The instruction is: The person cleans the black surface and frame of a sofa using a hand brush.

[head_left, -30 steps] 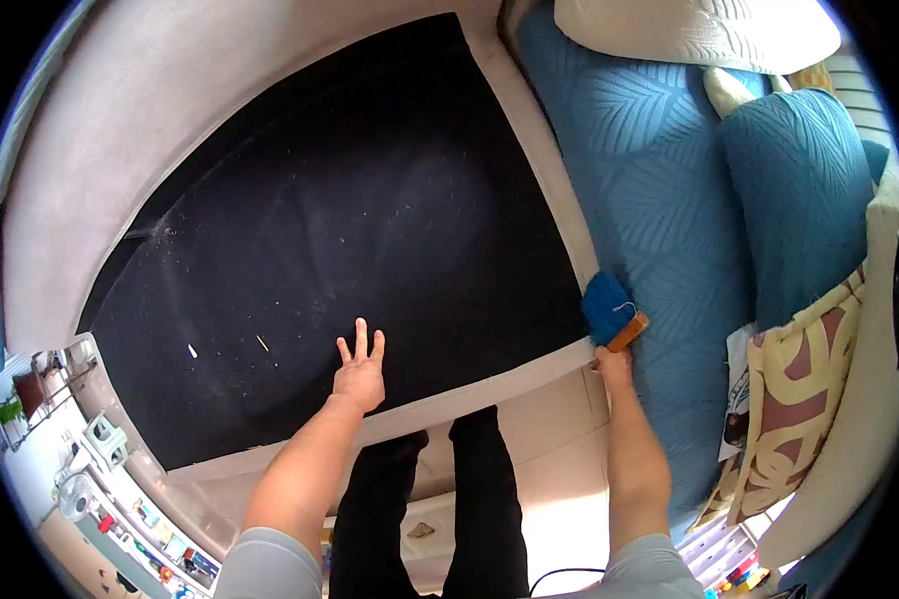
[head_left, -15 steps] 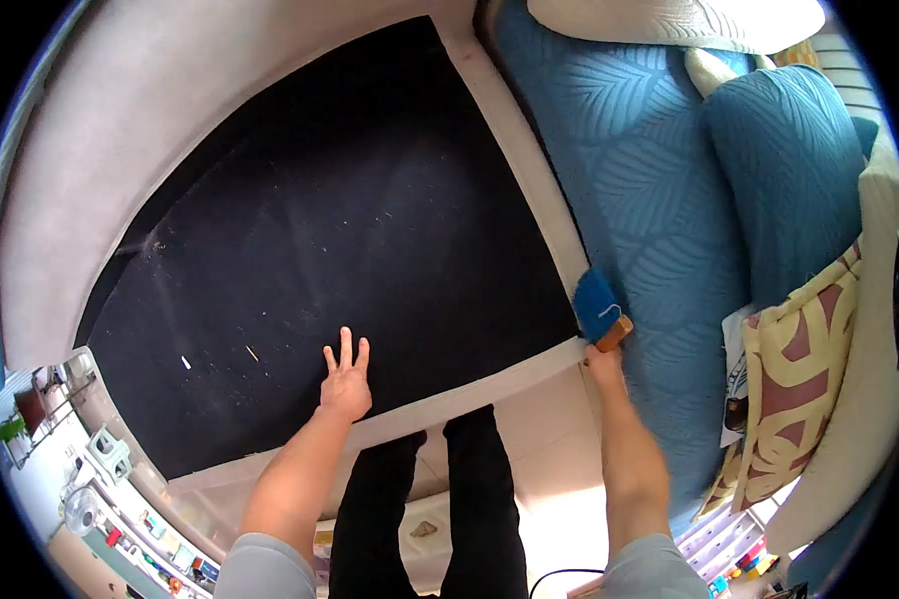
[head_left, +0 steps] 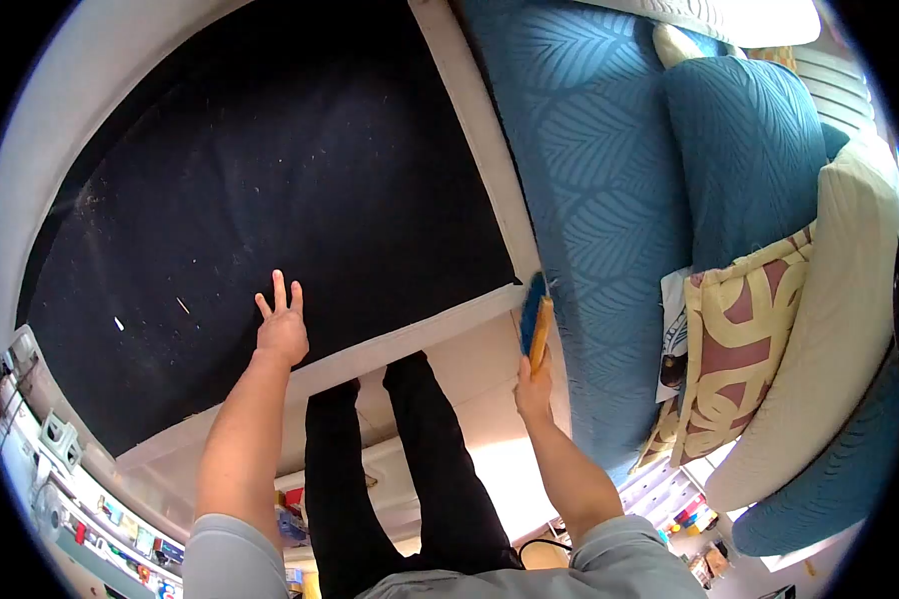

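Observation:
My left hand [head_left: 283, 334] rests with its fingers spread on the black fabric surface [head_left: 230, 200], close to its light front border [head_left: 390, 346]. My right hand [head_left: 533, 387] grips the wooden handle of a brush [head_left: 539, 334] with blue bristles. The brush is upright and seen nearly edge-on, beside the corner where the border meets the blue sofa [head_left: 609, 230]. Small light bits of debris lie on the black fabric, among them a white piece [head_left: 119, 324] and a thin tan stick [head_left: 183, 305].
A blue cushion [head_left: 744, 160] and a patterned yellow and maroon cushion [head_left: 739, 339] lie on the sofa at the right. Shelves with small items [head_left: 110, 519] and a light stool [head_left: 60, 439] stand at the lower left. My legs are below the front border.
The view has shifted, so the black surface and sofa appear further left. The brush has turned from showing its broad bristle side to nearly edge-on. My left hand stays spread on the fabric.

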The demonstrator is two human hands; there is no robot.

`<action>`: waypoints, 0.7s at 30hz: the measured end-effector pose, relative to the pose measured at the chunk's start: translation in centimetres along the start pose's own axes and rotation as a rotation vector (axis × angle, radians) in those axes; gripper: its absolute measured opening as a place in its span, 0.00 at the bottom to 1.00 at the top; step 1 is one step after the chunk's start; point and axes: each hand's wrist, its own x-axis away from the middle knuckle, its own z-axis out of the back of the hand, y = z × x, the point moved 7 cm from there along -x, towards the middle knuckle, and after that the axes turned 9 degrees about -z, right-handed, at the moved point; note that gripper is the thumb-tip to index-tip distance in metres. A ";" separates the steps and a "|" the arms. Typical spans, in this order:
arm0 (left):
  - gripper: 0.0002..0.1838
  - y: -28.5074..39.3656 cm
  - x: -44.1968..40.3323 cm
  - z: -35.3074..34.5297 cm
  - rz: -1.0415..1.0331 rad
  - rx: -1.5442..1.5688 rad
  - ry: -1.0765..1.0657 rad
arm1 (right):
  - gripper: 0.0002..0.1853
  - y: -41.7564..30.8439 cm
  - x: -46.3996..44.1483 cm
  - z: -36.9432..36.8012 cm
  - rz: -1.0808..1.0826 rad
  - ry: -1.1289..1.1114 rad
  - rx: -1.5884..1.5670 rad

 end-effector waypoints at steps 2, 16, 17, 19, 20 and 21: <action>0.50 0.3 0.4 0.5 0.002 0.050 -0.007 | 0.25 -1.2 -2.6 -2.1 0.136 0.046 0.211; 0.49 -0.1 0.4 0.5 -0.017 0.111 -0.020 | 0.32 -24.6 -1.4 -6.6 0.426 -0.200 0.017; 0.49 -0.2 0.4 0.5 -0.018 0.095 -0.031 | 0.31 -22.1 -1.6 -5.4 0.373 -0.149 0.063; 0.50 -0.3 0.1 0.5 -0.021 0.067 -0.046 | 0.29 -16.4 -2.6 -2.7 0.272 -0.041 0.151; 0.50 -0.3 0.3 0.7 -0.024 0.090 -0.056 | 0.28 -15.3 -3.0 -2.2 0.216 0.011 0.193; 0.50 -0.2 0.1 0.7 -0.034 0.109 -0.051 | 0.28 -15.4 -3.4 -3.0 0.177 -0.047 0.221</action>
